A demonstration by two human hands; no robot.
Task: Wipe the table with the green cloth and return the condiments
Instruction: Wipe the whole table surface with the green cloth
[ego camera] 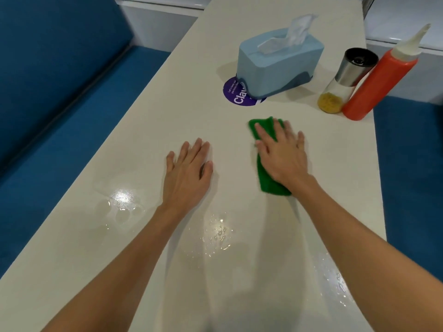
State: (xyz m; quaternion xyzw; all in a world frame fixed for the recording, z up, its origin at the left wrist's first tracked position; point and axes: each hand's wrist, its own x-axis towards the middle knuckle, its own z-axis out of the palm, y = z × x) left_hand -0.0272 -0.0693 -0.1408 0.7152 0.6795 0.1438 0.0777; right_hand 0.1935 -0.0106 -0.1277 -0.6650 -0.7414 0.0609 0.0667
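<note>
My right hand point(281, 155) lies flat, fingers spread, pressing the green cloth point(269, 185) onto the white table point(148, 130) right of centre. The cloth shows beyond my fingertips and below my palm. My left hand point(188, 170) rests flat on the bare table to its left, holding nothing. At the right edge stand two condiments: a red squeeze bottle point(376, 85) with a white nozzle, and beside it a glass grinder point(342, 82) with a steel top and yellow contents.
A light blue tissue box point(275, 65) stands at the back centre, partly over a round purple sticker point(236, 94). Wet shiny patches point(122, 200) spread over the near table. Blue bench seats point(62, 97) run along both long sides.
</note>
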